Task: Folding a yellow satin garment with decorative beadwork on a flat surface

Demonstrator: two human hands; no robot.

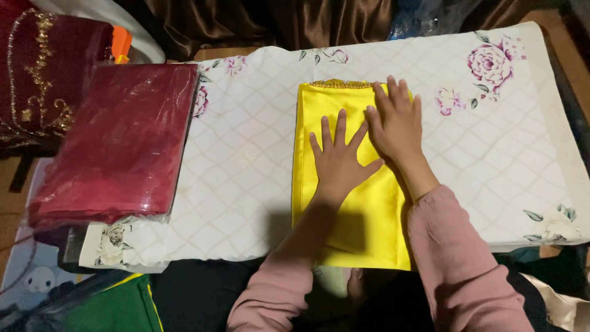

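A folded yellow cloth (pixel 319 123) with a gold trim along its far edge lies lengthwise on a white quilted board (pixel 246 160) printed with pink roses. My left hand (pixel 338 157) presses flat on the middle of the cloth, fingers spread. My right hand (pixel 396 120) lies flat beside it, slightly farther away, near the cloth's right edge and far end. Both hands rest palm down and grasp nothing. Pink sleeves cover both forearms.
A dark red folded cloth in a clear plastic bag (pixel 117 144) lies over the board's left end. Maroon fabric with gold embroidery (pixel 37 67) sits at the far left. Brown curtain fabric (pixel 276 21) hangs behind. Green cloth (pixel 123 307) lies at the near left.
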